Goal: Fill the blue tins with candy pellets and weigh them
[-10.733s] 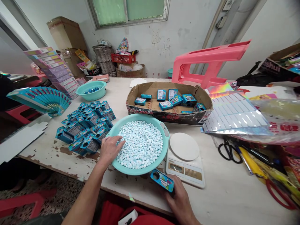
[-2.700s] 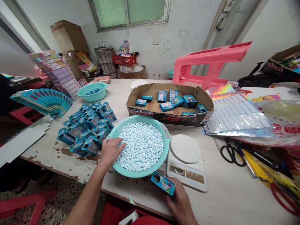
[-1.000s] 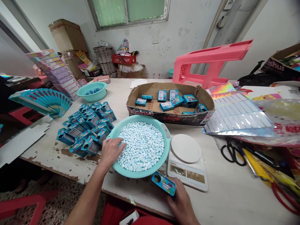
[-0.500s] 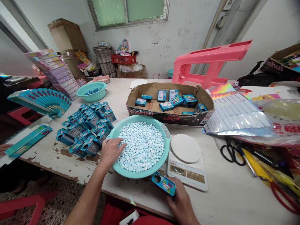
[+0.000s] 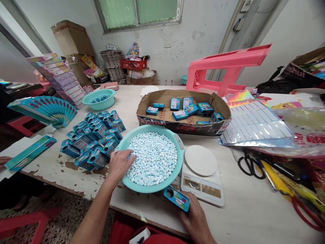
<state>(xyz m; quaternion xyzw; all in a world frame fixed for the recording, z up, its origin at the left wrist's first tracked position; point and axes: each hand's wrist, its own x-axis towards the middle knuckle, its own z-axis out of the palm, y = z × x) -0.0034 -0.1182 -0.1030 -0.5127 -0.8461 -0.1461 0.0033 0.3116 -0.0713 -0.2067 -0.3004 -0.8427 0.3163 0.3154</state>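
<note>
A turquoise bowl [image 5: 134, 185] full of small pale blue and white candies [image 5: 152, 159] stands near the table's front edge. My left hand [image 5: 120, 164] lies over its left rim, fingers stretched out and the tips at the candies. Below the bowl's right side, my right hand [image 5: 194, 215] is closed around a small blue candy box [image 5: 177, 199] with a round hole in its top. A white kitchen scale [image 5: 201, 176] sits just right of the bowl, its plate bare. Left of my left hand stand several similar blue boxes [image 5: 95, 139] with holes in their tops.
Behind the bowl, a cut-down cardboard box [image 5: 184, 127] holds several blue boxes. Scissors [image 5: 251, 166] and a shiny label sheet [image 5: 256, 125] lie on the right. A smaller turquoise bowl [image 5: 99, 103] stands back left. Another person's hand [image 5: 4, 161] is at the left edge beside flat cartons.
</note>
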